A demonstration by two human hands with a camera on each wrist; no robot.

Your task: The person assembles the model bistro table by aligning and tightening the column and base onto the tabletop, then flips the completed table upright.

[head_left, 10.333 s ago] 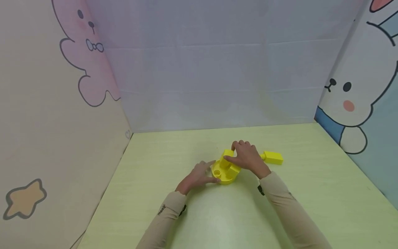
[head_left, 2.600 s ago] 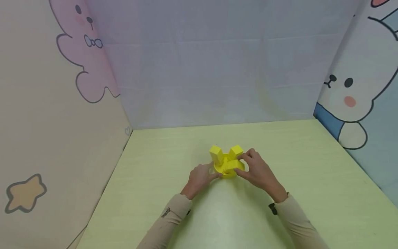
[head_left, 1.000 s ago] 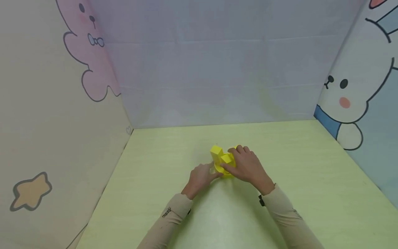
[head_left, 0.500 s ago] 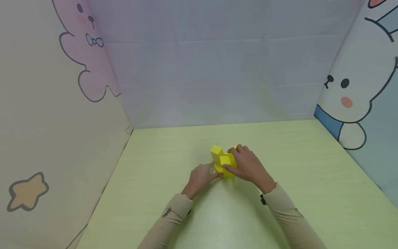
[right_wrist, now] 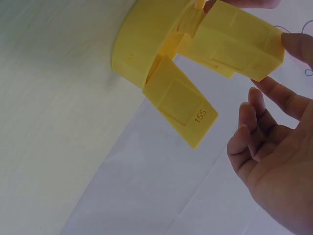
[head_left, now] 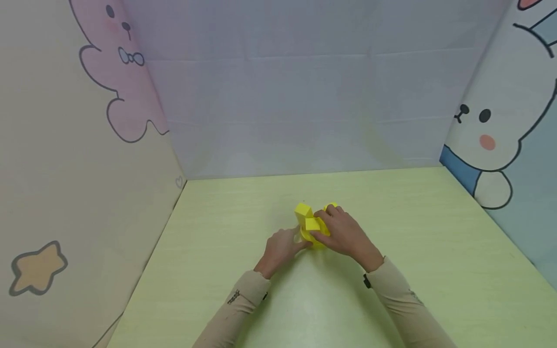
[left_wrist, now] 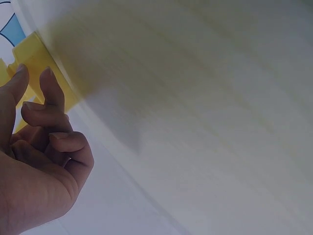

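Note:
A round, shallow yellow base [head_left: 306, 235] stands on the table, and the left hand [head_left: 280, 249] holds its rim between thumb and index finger. In the left wrist view, that thumb and index finger lie against the base's yellow side [left_wrist: 36, 56]. The right hand [head_left: 345, 235] pinches a yellow rectangular block [right_wrist: 239, 41] by its outer end; its inner end is at the base. Beside it, a second block [right_wrist: 181, 105] marked 155 leans outward from the base. The head view shows one block [head_left: 303, 213] at the back left and another [head_left: 332, 205] mostly behind the right hand.
The pale green table [head_left: 226, 212] meets a plain pale back wall [head_left: 278, 121]. Side walls carry cartoon drawings, a rabbit [head_left: 487, 125] at right and a pink figure [head_left: 135, 106] at left. Both sleeves [head_left: 239, 299] reach in from the near side.
The block lying on the table at right 10.3 s ago is gone from there. The right hand has swung its block from sideways to more upright, then slightly left. The left hand stays on the base.

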